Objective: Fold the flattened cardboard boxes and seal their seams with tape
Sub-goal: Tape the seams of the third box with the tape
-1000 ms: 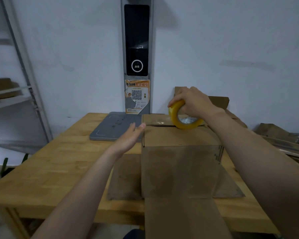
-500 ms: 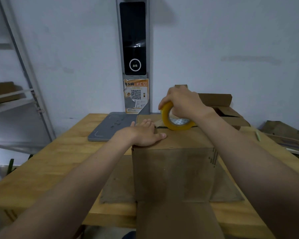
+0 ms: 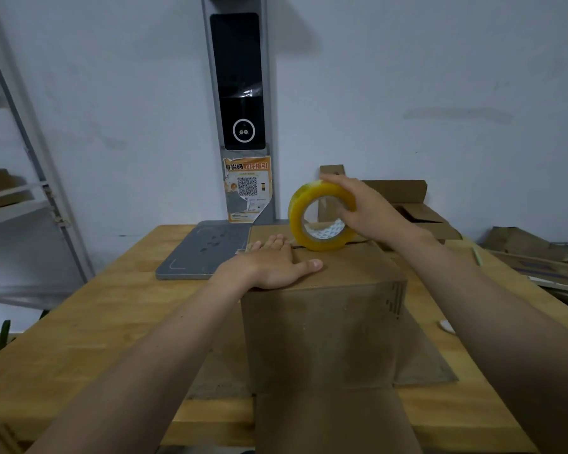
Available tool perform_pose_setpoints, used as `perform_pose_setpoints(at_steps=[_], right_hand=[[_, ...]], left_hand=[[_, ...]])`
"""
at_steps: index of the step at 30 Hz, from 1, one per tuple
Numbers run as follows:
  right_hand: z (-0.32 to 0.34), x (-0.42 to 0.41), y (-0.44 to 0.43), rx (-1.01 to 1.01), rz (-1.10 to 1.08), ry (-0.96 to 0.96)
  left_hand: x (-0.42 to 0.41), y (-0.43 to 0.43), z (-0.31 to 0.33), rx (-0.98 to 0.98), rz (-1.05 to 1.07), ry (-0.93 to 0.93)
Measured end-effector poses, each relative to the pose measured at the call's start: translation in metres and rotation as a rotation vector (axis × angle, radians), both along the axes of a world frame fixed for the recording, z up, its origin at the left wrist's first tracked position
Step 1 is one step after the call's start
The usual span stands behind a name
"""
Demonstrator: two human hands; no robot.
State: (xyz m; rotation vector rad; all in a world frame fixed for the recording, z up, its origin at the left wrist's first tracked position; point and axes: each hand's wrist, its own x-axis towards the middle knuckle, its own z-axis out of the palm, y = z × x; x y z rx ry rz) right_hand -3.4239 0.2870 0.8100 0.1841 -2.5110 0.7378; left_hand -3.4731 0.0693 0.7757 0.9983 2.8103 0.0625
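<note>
Table, wall and fittings around the work

A wooden table [image 3: 79, 339] carried a grey pad [image 3: 204, 253], lying flat just beyond and left of the left hand [image 3: 269, 267]. Behind the pad a grey post [image 3: 270, 109] rose against the white wall [image 3: 407, 77], with a dark screen [image 3: 237, 60] and, lower down, an orange QR poster [image 3: 248, 188] left of the right hand [image 3: 364, 208]. A metal rack [image 3: 30, 165] stood far left of the left hand. A small white scrap [image 3: 446, 326] lay on the table, right of the right forearm.

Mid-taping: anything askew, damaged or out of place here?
Nothing is wrong with the box: the left hand presses its top, and the right hand holds the tape roll at the seam. Minor oddities: a small white scrap on the table at right, and the QR notice is torn at its edges.
</note>
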Motion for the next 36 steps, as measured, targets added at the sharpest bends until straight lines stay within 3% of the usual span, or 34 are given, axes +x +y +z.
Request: perform_pose_setpoints(at_steps=[6, 14, 20, 23, 30, 36], right_hand=[[-0.031, 0.012, 0.011, -0.348, -0.017, -0.102], [-0.039, 0.008, -0.040, -0.472, -0.040, -0.045], [-0.035, -0.011, -0.091, -0.537, 0.014, -0.100], [-0.035, -0.016, -0.098, -0.450, -0.008, -0.100], [-0.020, -0.014, -0.088, -0.425, 0.086, -0.042], [-0.018, -0.019, -0.078, -0.548, 0.164, 0.010]], left_hand=[[0.001, 0.000, -0.002, 0.022, -0.009, 0.010], [-0.011, -0.040, 0.003, 0.024, 0.058, 0.001], [-0.033, -0.073, 0.007, -0.001, 0.260, 0.000], [-0.034, -0.079, -0.003, -0.004, 0.300, 0.046], [-0.028, -0.077, -0.011, 0.133, 0.009, 0.091], [-0.039, -0.076, -0.010, 0.101, 0.038, 0.031]])
